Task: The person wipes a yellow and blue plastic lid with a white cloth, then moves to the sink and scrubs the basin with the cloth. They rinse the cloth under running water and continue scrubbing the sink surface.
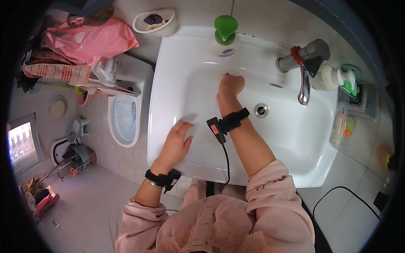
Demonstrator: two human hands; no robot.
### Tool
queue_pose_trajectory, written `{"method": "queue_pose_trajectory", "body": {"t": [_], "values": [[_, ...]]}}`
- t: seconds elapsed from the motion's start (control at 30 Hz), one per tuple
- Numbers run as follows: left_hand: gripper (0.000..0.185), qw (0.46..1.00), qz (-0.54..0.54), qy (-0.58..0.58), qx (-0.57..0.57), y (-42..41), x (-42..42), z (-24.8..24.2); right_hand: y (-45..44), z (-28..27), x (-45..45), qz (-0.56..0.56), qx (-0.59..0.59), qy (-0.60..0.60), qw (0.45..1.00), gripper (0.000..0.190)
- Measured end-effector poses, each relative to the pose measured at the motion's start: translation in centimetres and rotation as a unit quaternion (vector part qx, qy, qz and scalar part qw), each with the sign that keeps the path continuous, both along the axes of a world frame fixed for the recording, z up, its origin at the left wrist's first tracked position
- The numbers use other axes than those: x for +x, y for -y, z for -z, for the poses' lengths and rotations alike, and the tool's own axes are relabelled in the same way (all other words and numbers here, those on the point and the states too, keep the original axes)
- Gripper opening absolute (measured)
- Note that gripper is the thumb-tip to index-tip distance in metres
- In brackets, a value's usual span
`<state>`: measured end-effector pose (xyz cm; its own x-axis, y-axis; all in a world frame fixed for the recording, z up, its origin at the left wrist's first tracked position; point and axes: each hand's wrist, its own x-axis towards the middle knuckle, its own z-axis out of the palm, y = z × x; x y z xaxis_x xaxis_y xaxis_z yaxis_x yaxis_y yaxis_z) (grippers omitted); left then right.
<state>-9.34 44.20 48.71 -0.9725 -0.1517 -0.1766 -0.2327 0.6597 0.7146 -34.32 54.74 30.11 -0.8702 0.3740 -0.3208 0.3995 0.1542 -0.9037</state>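
A white ceramic washbasin [196, 95] lies before me. Inside it, towards the back wall, my right hand [232, 86] is closed round a whitish item [233, 75], mostly hidden by the fingers; I cannot tell what it is. Above that hand, on the rim, stands a soap bottle with a green pump [226, 28]. My left hand [178, 142] rests at the basin's left front part, fingers loosely bent and apart, holding nothing. Right of my right wrist is the drain [261, 110]. A chrome faucet [303, 71] with a red band stands at the back right.
A small white basket [172, 27] sits beyond the back left corner. Left of the basin are a toilet [137, 126], a pink plastic bag [95, 41] and towels [57, 71]. A white pump bottle [324, 77] and a clear plastic box [339, 132] stand at the right. A cable [227, 161] hangs from my right wrist.
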Motion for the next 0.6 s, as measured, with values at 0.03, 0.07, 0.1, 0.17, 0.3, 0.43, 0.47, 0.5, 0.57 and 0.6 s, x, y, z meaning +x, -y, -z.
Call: {"method": "queue_pose_trajectory", "body": {"t": [0.03,0.07,0.1,0.17,0.3,0.43,0.47,0.5,0.57,0.6], "values": [[0.032,1.000,-0.003,0.003,0.006,0.1,0.0,0.0,1.1,-1.3,0.7,-0.010,-0.051,0.027,0.998,0.024],[0.032,1.000,-0.006,0.002,0.017,0.1,0.0,0.0,-0.3,-2.8,0.8,-0.023,0.009,0.057,0.998,0.020],[0.032,1.000,-0.004,0.000,0.021,0.1,0.0,0.0,-2.6,-4.3,0.6,-0.051,0.057,0.059,0.995,0.019],[0.032,0.999,-0.015,-0.002,0.032,0.3,0.1,0.1,-6.8,-7.2,-0.2,0.083,-0.209,-0.071,0.972,0.013],[0.032,0.999,-0.010,-0.028,0.030,0.3,0.4,0.3,-2.1,-7.9,-0.4,0.111,0.155,-0.023,0.981,0.023],[0.030,0.999,-0.018,-0.023,0.025,0.4,0.6,0.3,8.0,-6.7,5.6,-0.077,0.056,-0.054,0.994,0.012],[0.030,0.999,-0.018,-0.016,0.028,0.4,0.7,0.3,8.0,-6.7,6.7,-0.100,0.076,-0.066,0.990,0.013],[0.028,0.999,-0.017,-0.021,0.032,0.4,0.7,0.4,8.1,-6.7,7.7,-0.151,0.092,-0.129,0.976,0.015],[0.027,0.998,-0.014,-0.037,0.043,0.6,0.6,0.7,6.2,-7.0,8.8,-0.302,0.074,-0.113,0.944,0.017],[0.027,0.998,-0.019,-0.036,0.044,0.5,0.7,0.8,5.5,-7.2,8.8,-0.344,0.084,-0.117,0.928,0.019]]}}
